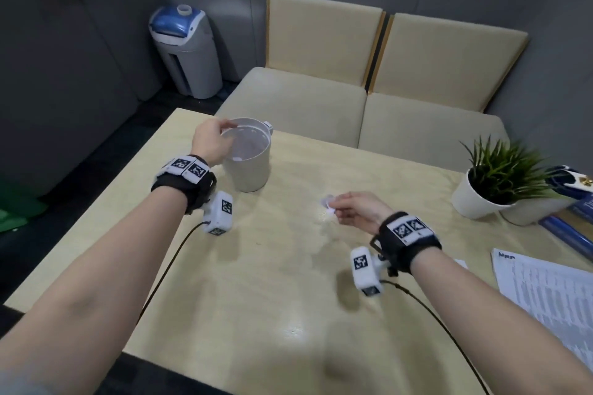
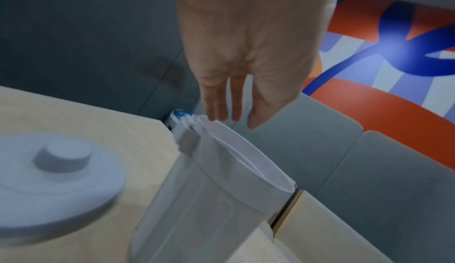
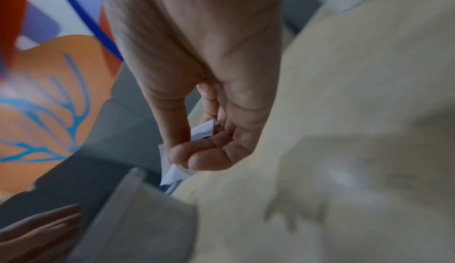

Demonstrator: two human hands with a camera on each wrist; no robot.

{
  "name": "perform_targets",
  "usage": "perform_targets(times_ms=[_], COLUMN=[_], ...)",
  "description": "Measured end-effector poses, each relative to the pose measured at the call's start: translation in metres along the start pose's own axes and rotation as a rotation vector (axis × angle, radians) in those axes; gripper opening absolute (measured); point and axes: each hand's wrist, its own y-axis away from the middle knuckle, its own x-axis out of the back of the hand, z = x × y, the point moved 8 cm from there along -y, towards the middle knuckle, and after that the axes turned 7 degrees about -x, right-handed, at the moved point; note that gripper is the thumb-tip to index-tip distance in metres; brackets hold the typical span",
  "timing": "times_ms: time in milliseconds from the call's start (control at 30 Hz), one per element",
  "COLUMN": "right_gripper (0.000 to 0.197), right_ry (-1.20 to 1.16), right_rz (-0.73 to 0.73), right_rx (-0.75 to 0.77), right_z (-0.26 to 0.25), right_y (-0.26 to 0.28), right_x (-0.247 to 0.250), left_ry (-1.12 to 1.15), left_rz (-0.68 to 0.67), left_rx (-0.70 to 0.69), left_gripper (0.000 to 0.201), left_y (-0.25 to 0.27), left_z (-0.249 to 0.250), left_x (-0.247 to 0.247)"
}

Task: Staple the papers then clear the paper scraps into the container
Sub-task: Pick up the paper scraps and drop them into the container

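Observation:
A white container (image 1: 250, 176) stands open at the far left of the table; the left wrist view shows its rim and wall (image 2: 209, 199). My left hand (image 1: 221, 135) is at the near-left rim, fingers (image 2: 216, 109) straight and holding nothing. My right hand (image 1: 333, 207) hovers over the table's middle, right of the container, and pinches white paper scraps (image 1: 328, 204) between thumb and fingers. In the right wrist view the crumpled scraps (image 3: 202, 131) stick out above and below the pinching fingertips (image 3: 179, 154). Printed papers (image 1: 545, 292) lie at the table's right edge.
The container's round lid (image 2: 49, 179) lies on the table beside it. A potted plant (image 1: 491, 183) and blue books (image 1: 564, 228) sit at the far right. Two beige chairs (image 1: 288, 96) stand behind the table, and a water dispenser (image 1: 186, 51) is on the floor.

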Motion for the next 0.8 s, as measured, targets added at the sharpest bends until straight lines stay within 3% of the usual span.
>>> perform_targets(times_ms=[100, 233, 367, 433, 533, 667, 800], right_gripper=[0.021, 0.027, 0.016, 0.044, 0.056, 0.056, 0.043], right_ry=[0.083, 0.174, 0.304, 0.390, 0.509, 0.430, 0.217], right_rz=[-0.033, 0.027, 0.017, -0.049, -0.072, -0.058, 0.007], right_rx=[0.123, 0.280, 0.335, 0.339, 0.421, 0.499, 0.502], right_z=[-0.067, -0.142, -0.173, -0.178, -0.179, -0.165, -0.145], right_y=[-0.015, -0.027, -0.030, -0.029, -0.025, -0.033, -0.031], right_x=[-0.052, -0.115, -0.156, -0.167, -0.159, -0.137, -0.113], left_ry=[0.049, 0.148, 0.127, 0.091, 0.034, 0.021, -0.075], left_rz=[0.176, 0.323, 0.197, 0.091, -0.054, -0.124, -0.136], left_rx=[-0.065, -0.005, -0.001, -0.004, -0.015, -0.012, -0.040], left_gripper=[0.024, 0.022, 0.018, 0.017, 0.017, 0.020, 0.025], left_y=[0.029, 0.088, 0.141, 0.162, 0.187, 0.202, 0.200], left_z=[-0.002, -0.018, -0.031, -0.038, -0.043, -0.037, -0.031], left_x=[0.022, 0.029, -0.008, -0.037, -0.079, -0.115, -0.133])
